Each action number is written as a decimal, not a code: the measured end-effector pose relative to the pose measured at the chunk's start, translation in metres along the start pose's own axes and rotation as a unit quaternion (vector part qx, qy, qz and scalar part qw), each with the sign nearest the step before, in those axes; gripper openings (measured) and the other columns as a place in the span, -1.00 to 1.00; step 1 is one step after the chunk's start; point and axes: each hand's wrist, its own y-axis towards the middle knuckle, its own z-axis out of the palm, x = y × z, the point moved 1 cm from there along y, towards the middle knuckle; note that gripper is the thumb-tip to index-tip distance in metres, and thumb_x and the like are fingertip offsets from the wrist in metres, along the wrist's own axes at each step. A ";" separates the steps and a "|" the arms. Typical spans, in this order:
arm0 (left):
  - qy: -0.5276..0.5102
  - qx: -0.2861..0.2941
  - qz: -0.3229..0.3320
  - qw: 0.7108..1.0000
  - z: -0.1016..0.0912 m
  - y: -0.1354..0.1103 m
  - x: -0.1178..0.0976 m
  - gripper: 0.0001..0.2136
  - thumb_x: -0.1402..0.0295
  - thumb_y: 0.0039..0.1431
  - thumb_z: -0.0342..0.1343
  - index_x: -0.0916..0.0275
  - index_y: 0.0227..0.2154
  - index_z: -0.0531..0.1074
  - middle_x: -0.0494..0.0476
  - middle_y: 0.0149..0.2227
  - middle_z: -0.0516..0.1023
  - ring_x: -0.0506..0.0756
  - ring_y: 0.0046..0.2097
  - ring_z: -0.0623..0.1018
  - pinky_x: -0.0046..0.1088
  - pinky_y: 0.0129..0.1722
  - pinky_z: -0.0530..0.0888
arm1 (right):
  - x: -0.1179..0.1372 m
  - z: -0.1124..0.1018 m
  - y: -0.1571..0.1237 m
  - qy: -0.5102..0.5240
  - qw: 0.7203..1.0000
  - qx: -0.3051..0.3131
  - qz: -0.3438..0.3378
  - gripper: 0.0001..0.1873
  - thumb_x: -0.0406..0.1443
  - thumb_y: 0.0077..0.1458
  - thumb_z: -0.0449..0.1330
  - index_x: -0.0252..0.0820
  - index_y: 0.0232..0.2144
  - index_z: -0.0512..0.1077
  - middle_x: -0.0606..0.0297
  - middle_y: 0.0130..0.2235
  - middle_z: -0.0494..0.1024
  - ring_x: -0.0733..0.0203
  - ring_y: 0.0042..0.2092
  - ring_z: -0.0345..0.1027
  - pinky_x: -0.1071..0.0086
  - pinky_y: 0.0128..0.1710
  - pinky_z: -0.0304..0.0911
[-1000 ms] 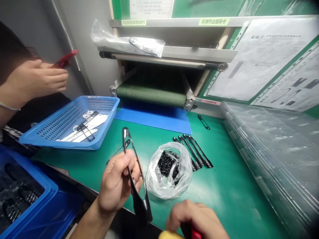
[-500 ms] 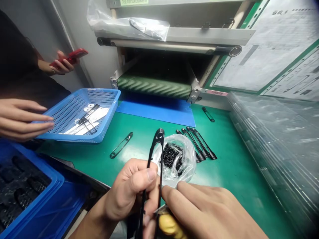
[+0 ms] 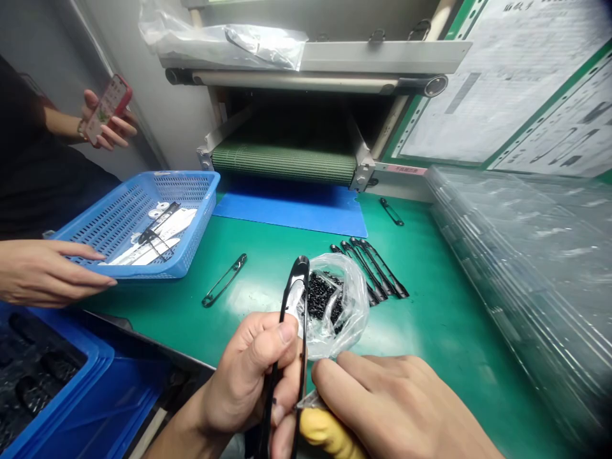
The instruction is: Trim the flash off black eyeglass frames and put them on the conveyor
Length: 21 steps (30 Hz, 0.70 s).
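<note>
My left hand [image 3: 248, 376] is shut on a long, narrow black plastic frame [image 3: 295, 299], which stands upright with its looped end up. My right hand [image 3: 392, 408] grips a yellow-handled trimming knife [image 3: 322, 433], and its small metal blade [image 3: 306, 401] touches the frame's lower part. Behind the frame sits a clear plastic bag [image 3: 337, 306] of small black pieces. Several black strips [image 3: 373, 273] lie in a row to its right. A pin-shaped frame [image 3: 224, 280] lies on the green work mat [image 3: 444, 319], left of my hands.
A co-worker's hand [image 3: 48, 274] rests at a blue perforated basket [image 3: 191, 191] holding white and black parts. The co-worker's other hand holds a phone [image 3: 108, 108]. A blue bin [image 3: 62, 376] stands at lower left, with stacked clear trays [image 3: 516, 280] at right and a conveyor belt [image 3: 284, 162] ahead.
My right hand has come up to the black frame, bringing the knife blade against it. The frame now stands more upright. The co-worker's hand has moved to the basket, and the phone has turned.
</note>
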 end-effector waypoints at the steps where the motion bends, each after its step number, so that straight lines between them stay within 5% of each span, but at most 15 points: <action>1: 0.004 0.005 -0.011 1.000 -0.001 0.000 0.000 -0.58 0.21 0.31 -0.11 0.23 -0.67 0.07 -0.13 -0.81 0.13 -0.15 -0.86 0.19 -0.76 -0.84 0.02 | 0.000 -0.001 0.000 -0.008 1.000 -0.001 0.000 -0.85 -0.27 0.27 -0.03 -0.11 -0.36 0.26 0.31 -0.48 0.41 0.26 -0.57 0.28 0.47 -0.59 0.15; 9: 0.032 -0.014 -0.099 0.995 -0.001 0.001 0.001 -0.53 0.12 0.20 0.04 0.24 -0.71 0.07 -0.12 -0.82 0.17 -0.15 -0.86 0.19 -0.77 -0.87 0.00 | 0.000 -0.004 -0.005 -0.075 0.997 0.002 -0.026 -0.93 -0.29 0.25 -0.03 -0.12 -0.28 0.24 0.31 -0.46 0.39 0.20 -0.57 0.29 0.43 -0.61 0.19; 17: 0.016 0.001 -0.076 0.997 -0.003 -0.003 0.006 -0.56 0.17 0.30 -0.10 0.24 -0.67 0.08 -0.11 -0.78 0.19 -0.14 -0.85 0.20 -0.77 -0.86 -0.01 | 0.002 0.003 -0.010 -0.023 1.000 0.012 0.000 -0.98 -0.32 0.20 0.06 -0.12 -0.29 0.25 0.36 -0.47 0.44 0.28 -0.58 0.26 0.49 -0.61 0.10; 21: 0.003 0.023 -0.018 1.000 0.000 0.000 0.007 -0.60 0.24 0.35 -0.21 0.23 -0.63 0.08 -0.15 -0.79 0.13 -0.16 -0.85 0.16 -0.77 -0.84 0.01 | 0.001 0.003 -0.008 0.044 0.999 0.000 0.010 -0.82 -0.26 0.22 0.07 -0.12 -0.44 0.21 0.38 -0.52 0.41 0.32 -0.60 0.24 0.51 -0.62 0.06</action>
